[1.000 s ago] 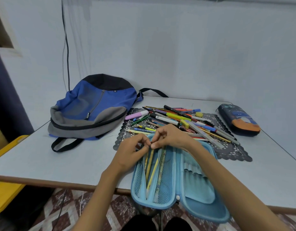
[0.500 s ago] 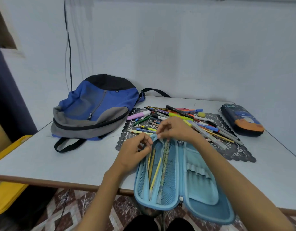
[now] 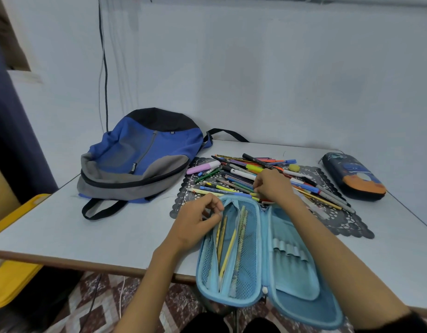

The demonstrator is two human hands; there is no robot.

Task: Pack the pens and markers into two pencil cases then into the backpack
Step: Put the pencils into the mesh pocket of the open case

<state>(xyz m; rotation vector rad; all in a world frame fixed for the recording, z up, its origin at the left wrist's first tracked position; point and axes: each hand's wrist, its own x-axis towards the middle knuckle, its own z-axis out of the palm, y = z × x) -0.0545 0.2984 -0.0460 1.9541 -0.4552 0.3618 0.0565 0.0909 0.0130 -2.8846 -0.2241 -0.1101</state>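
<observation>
Pale desk (image 3: 63, 224), centre frame: blue pencil case (image 3: 291, 272) open, pencils (image 3: 228, 251) inside. Left hand (image 3: 198, 221) pinches its mesh; right hand (image 3: 272, 186) sits on the pens (image 3: 241, 175), grip unclear.

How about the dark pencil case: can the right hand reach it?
Probably yes: the dark pencil case lies on the table right of the pens, with nothing between it and the right hand.

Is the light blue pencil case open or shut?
Open: the pencil case lies spread flat, both halves showing, with pencils in its left half.
</observation>
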